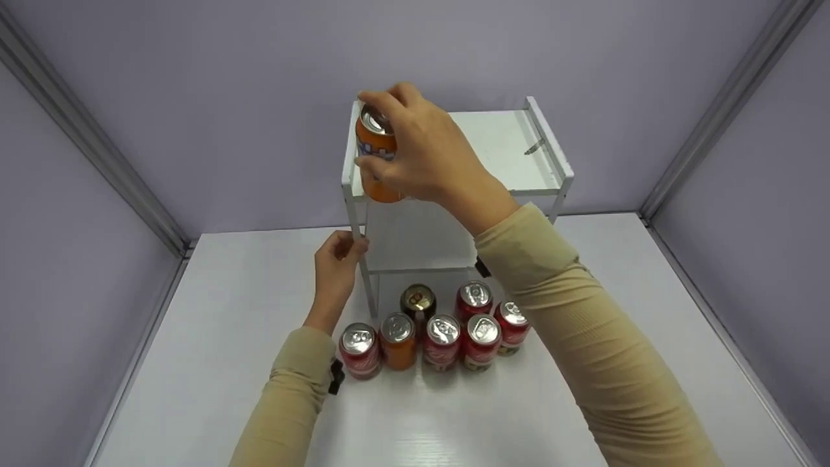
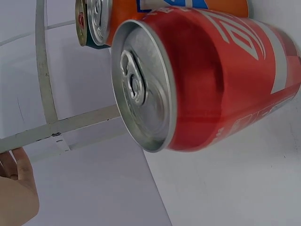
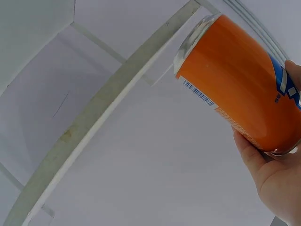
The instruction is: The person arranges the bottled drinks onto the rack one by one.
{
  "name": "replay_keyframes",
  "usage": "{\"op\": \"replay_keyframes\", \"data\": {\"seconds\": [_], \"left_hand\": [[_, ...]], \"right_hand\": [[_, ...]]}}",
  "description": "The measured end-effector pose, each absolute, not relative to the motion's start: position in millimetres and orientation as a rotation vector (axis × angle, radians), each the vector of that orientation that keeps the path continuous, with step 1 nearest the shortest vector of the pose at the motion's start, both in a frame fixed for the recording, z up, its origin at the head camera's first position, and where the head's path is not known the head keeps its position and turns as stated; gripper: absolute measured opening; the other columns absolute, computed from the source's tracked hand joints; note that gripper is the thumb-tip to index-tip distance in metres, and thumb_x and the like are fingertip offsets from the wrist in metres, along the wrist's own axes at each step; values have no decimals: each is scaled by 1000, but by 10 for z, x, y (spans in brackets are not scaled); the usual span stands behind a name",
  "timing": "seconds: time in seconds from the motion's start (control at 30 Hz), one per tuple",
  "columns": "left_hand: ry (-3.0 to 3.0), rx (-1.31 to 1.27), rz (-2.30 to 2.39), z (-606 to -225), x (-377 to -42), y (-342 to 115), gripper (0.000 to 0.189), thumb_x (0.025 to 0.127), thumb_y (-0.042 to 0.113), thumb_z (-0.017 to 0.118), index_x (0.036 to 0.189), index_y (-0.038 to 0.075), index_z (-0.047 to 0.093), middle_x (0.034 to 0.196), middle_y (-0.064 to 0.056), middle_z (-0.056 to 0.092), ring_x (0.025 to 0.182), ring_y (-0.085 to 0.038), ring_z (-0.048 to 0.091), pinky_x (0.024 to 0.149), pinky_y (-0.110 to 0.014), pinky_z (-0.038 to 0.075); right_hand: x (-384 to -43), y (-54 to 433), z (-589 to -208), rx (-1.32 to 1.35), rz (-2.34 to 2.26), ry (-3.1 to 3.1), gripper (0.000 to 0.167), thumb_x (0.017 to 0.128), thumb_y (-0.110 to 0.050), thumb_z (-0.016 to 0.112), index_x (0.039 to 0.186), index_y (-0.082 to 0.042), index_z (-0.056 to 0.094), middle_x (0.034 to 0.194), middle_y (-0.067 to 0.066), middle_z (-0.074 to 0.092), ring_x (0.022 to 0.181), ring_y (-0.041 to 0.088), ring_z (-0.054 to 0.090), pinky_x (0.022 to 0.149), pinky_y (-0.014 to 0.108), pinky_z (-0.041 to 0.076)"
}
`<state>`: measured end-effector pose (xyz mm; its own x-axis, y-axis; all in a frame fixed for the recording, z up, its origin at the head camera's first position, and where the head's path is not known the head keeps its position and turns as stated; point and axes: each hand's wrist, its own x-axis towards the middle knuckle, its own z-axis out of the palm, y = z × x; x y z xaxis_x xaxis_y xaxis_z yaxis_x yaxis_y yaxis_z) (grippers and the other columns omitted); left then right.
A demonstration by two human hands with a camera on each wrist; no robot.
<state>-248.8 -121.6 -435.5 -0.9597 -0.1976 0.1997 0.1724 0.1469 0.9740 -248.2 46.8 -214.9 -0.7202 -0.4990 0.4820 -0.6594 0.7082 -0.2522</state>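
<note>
An orange soda can (image 1: 379, 188) with a blue label is gripped by my right hand (image 1: 428, 146), fingers near its top and thumb lower on its side. It is held up at the left end of the white shelf's top board (image 1: 496, 146). In the right wrist view the orange can (image 3: 235, 80) shows its barcode and bottom rim, tilted beside the shelf's edge. My left hand (image 1: 337, 263) holds the shelf's front left post (image 1: 363, 259) between thumb and fingers. Close to the left wrist camera stands a red soda can (image 2: 202, 80), with that hand (image 2: 19, 188) beyond it at the frame.
Several cans stand on the white table (image 1: 415, 428) at the shelf's foot: red ones (image 1: 442, 347), another orange can (image 1: 399, 350) and a dark can with a gold lid (image 1: 418, 301). A lower shelf board (image 1: 418, 240) sits under the top. Pale walls (image 1: 259, 117) enclose the table.
</note>
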Motion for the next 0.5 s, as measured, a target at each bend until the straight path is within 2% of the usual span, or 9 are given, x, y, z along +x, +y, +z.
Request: {"op": "replay_keyframes", "data": {"seconds": [0.23, 0.5], "left_hand": [[-2132, 40, -1891, -4390, -2493, -1231, 10, 97, 10, 64, 100, 1, 64, 95, -9, 64, 93, -19, 62, 83, -29, 51], [-2128, 31, -1884, -4394, -2471, -1216, 11, 98, 12, 64, 101, 2, 64, 96, -9, 65, 94, -19, 61, 84, -30, 50]], "right_hand": [[-2640, 399, -2115, 811, 576, -2616, 66, 90, -37, 72, 146, -14, 46, 125, 7, 53, 108, 21, 59, 91, 29, 48], [-2718, 359, -2090, 730, 588, -2691, 67, 91, -41, 69, 149, -18, 43, 127, 4, 51, 111, 18, 57, 93, 28, 47]]}}
